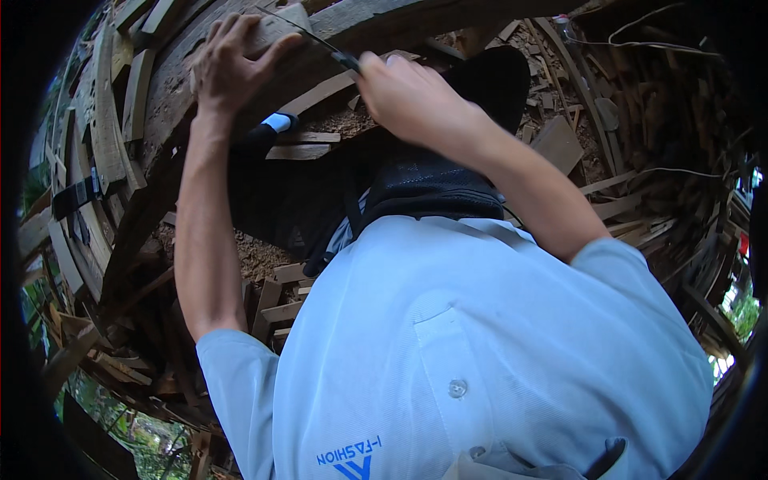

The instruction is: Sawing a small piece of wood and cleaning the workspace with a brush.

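My left hand [227, 74] grips a pale wooden block [282, 24] at the upper left, its fingers spread over the near side and the thumb pointing right. The block rests on a broad, weathered wooden beam [180, 60]. My right hand [416, 96] is closed round the handle of a tool with a long, thin dark blade [320, 43]. That blade slants up and left to the block and crosses its top, close to my left thumb. The fist hides most of the handle, and I cannot make out the blade's edge.
Wood offcuts [302, 148] and sawdust [260, 260] lie below the beam. Long boards [104, 104] stand stacked at the left, with a dark strap-like thing [76, 197] on them. Piled scrap wood [672, 128] fills the right side. My dark-clad leg [496, 84] is beneath my right arm.
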{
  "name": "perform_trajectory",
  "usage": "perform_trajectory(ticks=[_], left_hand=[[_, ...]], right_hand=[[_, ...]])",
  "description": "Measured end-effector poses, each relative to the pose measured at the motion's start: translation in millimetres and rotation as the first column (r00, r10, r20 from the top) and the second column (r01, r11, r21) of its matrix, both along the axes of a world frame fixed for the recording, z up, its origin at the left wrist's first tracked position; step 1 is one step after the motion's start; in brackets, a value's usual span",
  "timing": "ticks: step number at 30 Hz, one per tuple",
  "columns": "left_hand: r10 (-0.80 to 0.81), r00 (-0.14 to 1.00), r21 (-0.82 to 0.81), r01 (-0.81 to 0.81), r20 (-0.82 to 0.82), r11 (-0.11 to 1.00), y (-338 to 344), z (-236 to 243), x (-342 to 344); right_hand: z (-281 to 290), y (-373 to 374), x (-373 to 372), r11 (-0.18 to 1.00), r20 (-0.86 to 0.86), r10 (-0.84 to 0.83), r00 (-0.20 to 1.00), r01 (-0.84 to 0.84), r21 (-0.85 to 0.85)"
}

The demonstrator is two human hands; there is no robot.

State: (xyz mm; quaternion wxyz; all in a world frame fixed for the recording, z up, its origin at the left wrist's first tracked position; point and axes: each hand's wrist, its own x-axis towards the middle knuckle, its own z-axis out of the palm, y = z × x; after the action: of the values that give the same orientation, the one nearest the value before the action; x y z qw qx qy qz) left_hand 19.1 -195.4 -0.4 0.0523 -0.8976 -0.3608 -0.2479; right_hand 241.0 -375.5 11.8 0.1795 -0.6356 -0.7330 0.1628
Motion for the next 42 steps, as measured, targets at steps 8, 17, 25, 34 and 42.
perform_trajectory(ticks=[8,17,25,34,42], left_hand=[[0.055,0.997,-0.025,-0.057,-0.056,0.998,6,-8,-7],[0.073,0.997,0.007,-0.072,-0.041,0.997,-6,-3,6],[0.028,1.0,-0.04,-0.029,-0.01,0.999,-8,-1,13],[0.057,0.995,-0.08,-0.063,-0.083,0.995,7,4,0],[0.05,0.997,-0.04,-0.052,-0.065,0.998,12,-4,-11]], right_hand=[[29,-21,-7,0.949,0.077,-0.065,0.995,0.085,-0.302],[-7,58,-14,0.999,0.021,0.0,1.0,0.0,-0.041],[6,1,4,0.996,-0.013,-0.065,0.998,0.064,-0.068],[37,-19,0,0.894,0.004,-0.144,0.99,0.131,-0.429],[3,67,-29,0.987,-0.02,-0.037,0.999,0.034,-0.156]])
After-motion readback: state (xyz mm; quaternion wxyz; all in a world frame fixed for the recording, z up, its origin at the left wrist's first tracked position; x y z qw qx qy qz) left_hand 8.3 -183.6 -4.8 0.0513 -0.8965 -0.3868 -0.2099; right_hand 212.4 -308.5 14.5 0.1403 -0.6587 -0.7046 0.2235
